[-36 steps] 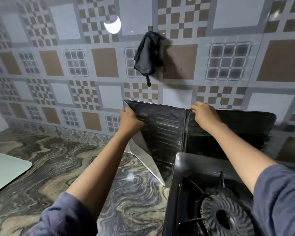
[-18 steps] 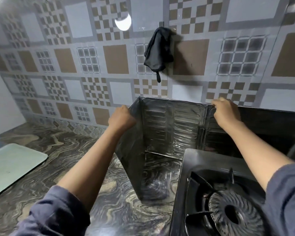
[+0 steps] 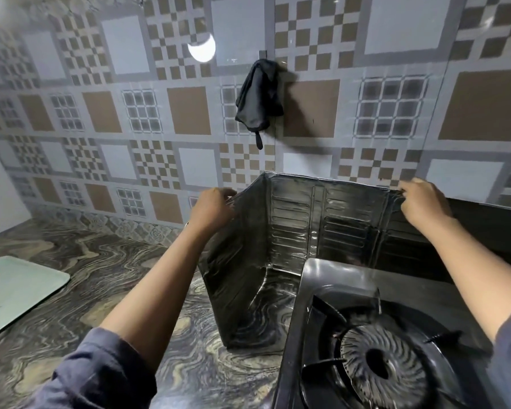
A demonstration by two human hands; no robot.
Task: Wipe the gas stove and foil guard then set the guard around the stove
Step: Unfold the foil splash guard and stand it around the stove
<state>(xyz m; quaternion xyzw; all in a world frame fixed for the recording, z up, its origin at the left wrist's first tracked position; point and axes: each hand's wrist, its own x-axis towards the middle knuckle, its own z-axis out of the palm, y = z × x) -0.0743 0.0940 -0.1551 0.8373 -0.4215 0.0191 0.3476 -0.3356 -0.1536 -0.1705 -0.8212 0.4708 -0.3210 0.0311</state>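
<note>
Swirl-patterned marble countertop (image 3: 106, 278) bearing a pale green flat tray (image 3: 15, 293) at left, a folded silver foil guard (image 3: 289, 231) and a black gas stove (image 3: 375, 343) at right.

foil guard (image 3: 295, 219) walls stove (image 3: 366, 335), countertop (image 3: 101, 276) open

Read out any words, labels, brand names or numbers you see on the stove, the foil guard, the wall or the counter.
None: no readable text shows anywhere.
Black gas stove: no brand or label visible.
Folded silver foil guard: only embossed ribs.
Patterned brown and grey wall tiles: shapes only.
Dark cloth hanging on the wall: no tag legible.
Pale green tray: blank.
</note>
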